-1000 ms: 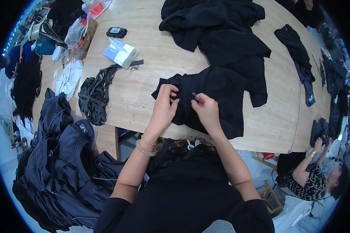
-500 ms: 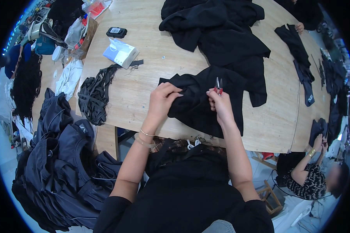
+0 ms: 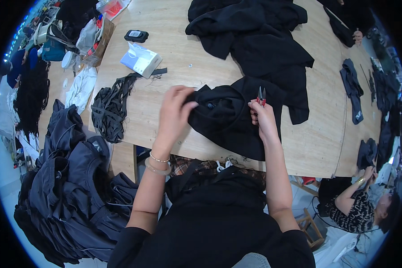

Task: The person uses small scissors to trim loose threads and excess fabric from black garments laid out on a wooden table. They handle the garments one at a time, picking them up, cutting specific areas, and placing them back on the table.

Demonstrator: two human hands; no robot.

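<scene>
A black garment [image 3: 228, 127] lies bunched on the wooden table in front of me, its opening turned up and showing dark folds inside. My right hand [image 3: 264, 117] is closed round small thread snips [image 3: 261, 96] with red handles, blades pointing away from me, and rests at the garment's right side. At the garment's left edge is my left hand [image 3: 176, 107], slightly blurred, thumb and fingers apart, with nothing visible between them. Whether its fingertips touch the cloth I cannot tell.
More black garments [image 3: 263, 40] spread behind. On the left are a tangle of dark strips [image 3: 109, 111], a tissue pack [image 3: 141, 59], a black case [image 3: 136, 35] and heaped dark clothes [image 3: 71, 178]. Co-workers handle dark cloth at the right; one wears a patterned top [image 3: 355, 207].
My left hand has come off the cloth and moved left, its fingers spreading. The garment's opening now shows wider. My right hand, holding the snips, has shifted slightly right.
</scene>
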